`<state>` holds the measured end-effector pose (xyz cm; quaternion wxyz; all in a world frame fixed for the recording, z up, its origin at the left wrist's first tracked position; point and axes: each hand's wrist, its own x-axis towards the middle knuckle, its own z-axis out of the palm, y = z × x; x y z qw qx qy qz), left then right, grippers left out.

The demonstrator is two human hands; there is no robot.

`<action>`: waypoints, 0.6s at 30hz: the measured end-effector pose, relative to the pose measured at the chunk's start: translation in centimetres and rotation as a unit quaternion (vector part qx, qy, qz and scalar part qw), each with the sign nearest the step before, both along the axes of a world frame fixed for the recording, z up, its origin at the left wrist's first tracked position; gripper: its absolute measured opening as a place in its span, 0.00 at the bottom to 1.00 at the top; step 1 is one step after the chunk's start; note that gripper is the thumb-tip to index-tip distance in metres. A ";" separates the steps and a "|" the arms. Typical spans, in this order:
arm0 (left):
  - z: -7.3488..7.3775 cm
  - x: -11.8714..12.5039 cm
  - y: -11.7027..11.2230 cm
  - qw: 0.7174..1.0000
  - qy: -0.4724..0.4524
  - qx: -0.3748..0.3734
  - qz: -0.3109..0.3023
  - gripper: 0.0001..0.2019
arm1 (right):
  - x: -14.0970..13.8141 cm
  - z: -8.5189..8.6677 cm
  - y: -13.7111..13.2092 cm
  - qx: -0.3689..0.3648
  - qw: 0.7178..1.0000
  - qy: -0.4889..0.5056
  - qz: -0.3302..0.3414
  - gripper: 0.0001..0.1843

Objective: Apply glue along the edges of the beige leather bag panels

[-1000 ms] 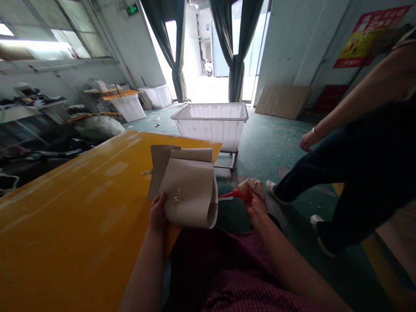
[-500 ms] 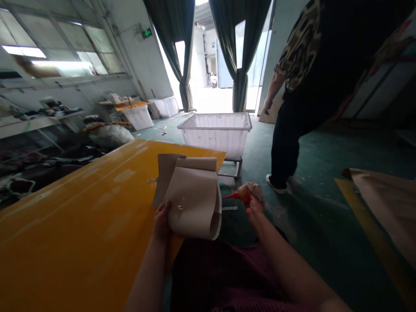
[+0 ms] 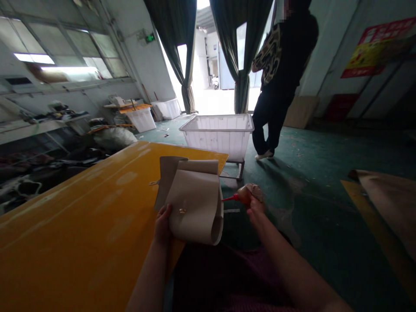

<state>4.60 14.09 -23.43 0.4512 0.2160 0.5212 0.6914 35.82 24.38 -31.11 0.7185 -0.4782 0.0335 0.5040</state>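
Room: dim workshop, dark green curtains point(image 3: 186, 56) tied back at a bright doorway, a co-worker in black and a patterned top point(image 3: 276, 73) standing just beyond a translucent white plastic tub point(image 3: 216, 136) on a metal frame.

Floor: worn green-painted floor point(image 3: 312, 173), a tan sheet of material point(image 3: 386, 203) lying at far right.

Tabletop: broad glossy yellow tabletop point(image 3: 81, 225) running away on the left.

Work piece: curled cream sheet point(image 3: 195, 208) at the tabletop's right edge, its long axis pointing away from the person, its lower end rolled over. A darker tan flap point(image 3: 167, 177) stands behind it. A small gold metal fitting point(image 3: 182, 210) sits on its face.

Left grip: bare left hand point(image 3: 162, 225) closed on the sheet's lower edge, the nearer hand to the sheet.

Right grip: bare right hand point(image 3: 255, 212) closed firmly around the bottle, off the tabletop to the right.

Bottle: amber squeeze bottle point(image 3: 243, 195) with a thin red nozzle point(image 3: 229, 199), capped at its far end by crumpled tan cloth, its tip pointing left, just beside the sheet's right edge, not touching.
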 end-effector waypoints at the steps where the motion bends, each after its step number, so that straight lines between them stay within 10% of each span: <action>1: 0.0 0.1 0.0 1.000 -0.001 -0.001 0.000 0.32 | -0.1 0.2 -0.3 -0.014 1.000 0.008 -0.002 0.16; 18: -0.5 -0.3 0.1 1.000 -0.001 0.013 0.000 0.32 | -0.6 1.1 -0.3 -0.081 0.996 0.028 0.006 0.14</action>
